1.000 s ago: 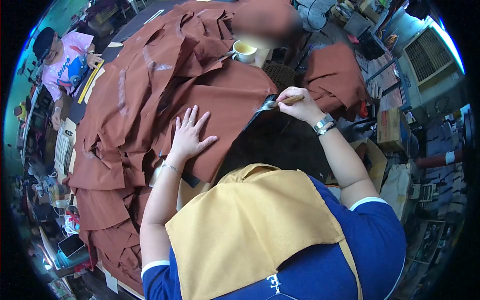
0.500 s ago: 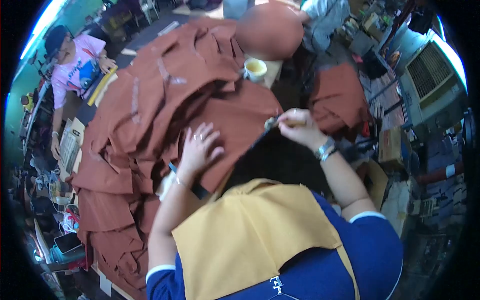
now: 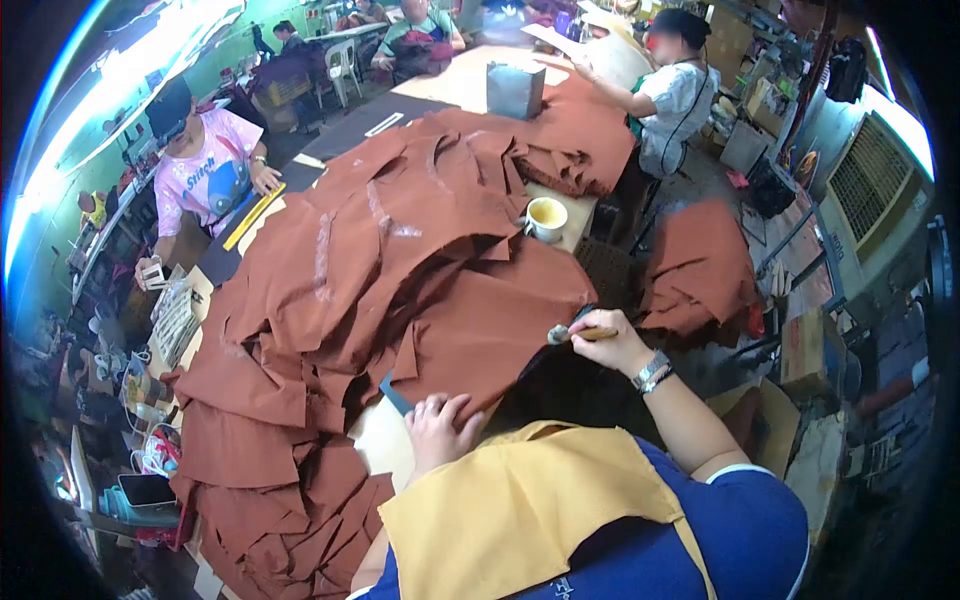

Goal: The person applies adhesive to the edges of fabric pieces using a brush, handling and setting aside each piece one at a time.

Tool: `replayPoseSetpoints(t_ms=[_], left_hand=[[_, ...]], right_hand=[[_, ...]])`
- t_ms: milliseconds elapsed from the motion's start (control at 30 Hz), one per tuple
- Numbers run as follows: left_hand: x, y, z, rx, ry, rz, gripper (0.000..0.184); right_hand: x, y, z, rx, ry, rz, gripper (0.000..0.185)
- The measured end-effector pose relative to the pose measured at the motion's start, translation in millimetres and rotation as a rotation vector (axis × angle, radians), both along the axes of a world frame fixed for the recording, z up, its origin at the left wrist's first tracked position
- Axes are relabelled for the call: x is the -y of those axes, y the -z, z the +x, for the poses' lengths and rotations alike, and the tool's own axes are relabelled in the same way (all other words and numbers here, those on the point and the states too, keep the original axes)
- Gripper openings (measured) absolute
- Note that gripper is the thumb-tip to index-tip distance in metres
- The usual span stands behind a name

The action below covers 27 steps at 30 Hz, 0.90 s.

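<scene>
My right hand (image 3: pixel 607 342) holds a short wooden-handled brush (image 3: pixel 577 334), its pale bristles at the dark right edge of a reddish-brown sheet (image 3: pixel 480 325). Near the sheet's lower left corner is my left hand (image 3: pixel 441 428), its fingers apart and slightly bent, holding nothing. A cup (image 3: pixel 546 218) with yellowish contents stands beyond the sheet on a pale board. Overlapping pieces of the same brown material (image 3: pixel 300 270) are heaped to the left.
A person (image 3: pixel 208 165) at the left touches a yellow ruler (image 3: pixel 255 216). Another person (image 3: pixel 675 90) sits at the far right side. A grey metal container (image 3: pixel 515 90) stands at the back. More brown pieces (image 3: pixel 700 265) lie stacked at the right.
The view has tilted up, showing more of the room. My left hand has drawn back from the middle of the sheet to its near edge. The brush stays in my right hand.
</scene>
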<state>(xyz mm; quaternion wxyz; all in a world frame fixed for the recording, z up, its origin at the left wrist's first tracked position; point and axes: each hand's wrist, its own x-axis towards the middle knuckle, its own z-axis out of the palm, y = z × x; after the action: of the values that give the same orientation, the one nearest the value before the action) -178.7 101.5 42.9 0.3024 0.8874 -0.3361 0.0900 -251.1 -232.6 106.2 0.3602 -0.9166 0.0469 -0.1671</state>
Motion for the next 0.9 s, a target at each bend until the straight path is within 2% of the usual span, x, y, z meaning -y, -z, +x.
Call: replayPoseSetpoints(t_ms=[100, 133, 233, 333, 367, 433, 467, 533, 600, 700, 833, 900], left_hand=[[13.7, 7.7, 14.3, -0.129, 0.061, -0.162, 0.016], [16.0, 2.3, 16.5, -0.226, 0.081, -0.329, 0.009], [15.3, -16.0, 18.5, -0.567, -0.013, -0.555, 0.018], [1.7, -7.0, 33.1, -0.656, -0.022, -0.655, 0.028], [-0.8, -5.4, 32.2, -0.537, 0.021, -0.728, 0.032], [-19.2, -10.2, 29.7, -0.892, -0.017, -0.859, 0.033], [-20.9, -12.7, 25.6, -0.814, -0.060, -0.846, 0.026], [-29.7, -17.8, 15.8, -0.479, 0.007, -0.524, 0.023], [-42.7, -19.7, 7.1, -0.198, 0.082, -0.152, 0.031], [-42.2, -3.7, -1.8, -0.010, 0.199, -0.092, 0.030], [-33.8, -8.7, -4.6, 0.120, 0.162, 0.030, 0.025], [-34.8, 1.3, -2.4, 0.030, 0.164, 0.055, 0.022]], right_hand=[[0.9, 0.3, 1.7, 0.018, -0.015, 0.001, 0.016], [0.7, 0.0, 1.5, -0.005, 0.001, 0.018, 0.016], [1.8, 1.8, 1.7, -0.019, 0.027, 0.010, 0.015], [0.1, 0.2, 0.5, -0.016, 0.040, 0.032, 0.016], [-0.3, -1.4, 0.7, -0.020, 0.037, 0.056, 0.016], [0.4, -1.9, 0.8, -0.054, 0.040, 0.040, 0.016], [-0.6, -2.6, 1.2, -0.049, 0.041, 0.039, 0.016], [-1.7, -4.7, 1.6, -0.052, 0.043, 0.036, 0.015], [-1.6, -5.1, 1.8, -0.067, 0.047, 0.031, 0.014], [-0.9, -5.9, 1.6, -0.058, 0.040, 0.014, 0.014], [-1.7, -5.9, 1.3, -0.073, 0.047, 0.021, 0.014], [-1.9, -5.9, 1.8, -0.062, 0.042, 0.014, 0.014]])
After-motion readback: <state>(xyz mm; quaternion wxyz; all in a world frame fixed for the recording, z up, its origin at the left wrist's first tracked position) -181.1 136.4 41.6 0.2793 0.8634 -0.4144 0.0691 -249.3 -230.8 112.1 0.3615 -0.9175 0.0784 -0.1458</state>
